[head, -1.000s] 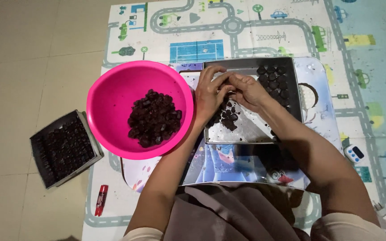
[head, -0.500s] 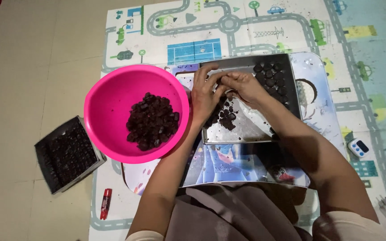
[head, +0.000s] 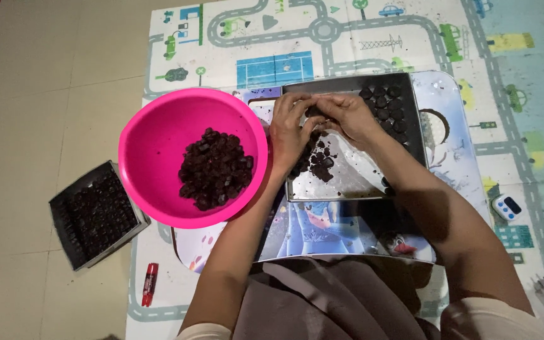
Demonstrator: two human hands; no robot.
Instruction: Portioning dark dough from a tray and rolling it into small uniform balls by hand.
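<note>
Now both hands, left hand (head: 289, 133) and right hand (head: 346, 115), pinch one small dark lump (head: 313, 112) over the rectangular metal tray (head: 354, 182), shaping it. Grip closed on it. Next likely calls for gentle rolling pressure.

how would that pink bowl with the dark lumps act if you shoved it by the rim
The pink bowl looks like thin plastic, so probably light; the heap of dark lumps likely adds most of the weight. It is wide and low, so it should slide rather than tip. The loose lumps would probably shift inside.
</note>
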